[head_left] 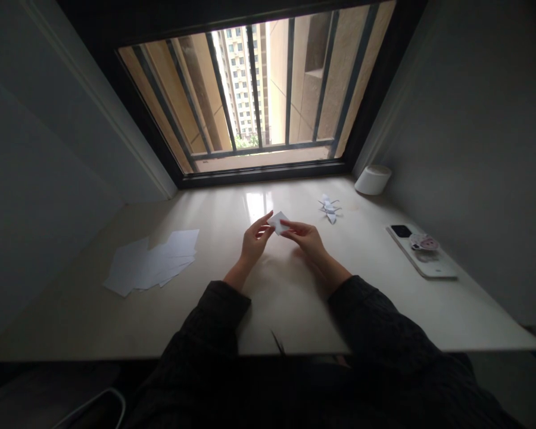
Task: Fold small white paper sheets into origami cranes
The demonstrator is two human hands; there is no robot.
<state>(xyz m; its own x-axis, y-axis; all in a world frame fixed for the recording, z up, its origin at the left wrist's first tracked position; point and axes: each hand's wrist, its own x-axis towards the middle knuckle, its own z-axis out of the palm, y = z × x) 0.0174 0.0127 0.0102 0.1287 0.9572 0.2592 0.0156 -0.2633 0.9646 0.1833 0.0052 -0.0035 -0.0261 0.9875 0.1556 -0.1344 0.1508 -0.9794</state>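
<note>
A small folded piece of white paper (277, 221) is held just above the pale desk (295, 298), between both of my hands. My left hand (255, 239) pinches its left edge with fingertips closed on it. My right hand (304, 236) grips its right edge the same way. Dark sleeves cover both forearms. A finished folded white paper figure (329, 208) lies on the desk beyond my right hand, apart from it.
A loose spread of white paper sheets (152, 261) lies at the left. A white phone (422, 251) with a round sticker holder rests at the right, a white cylinder (373, 179) stands at the back right corner. A barred window (259, 95) closes the far side.
</note>
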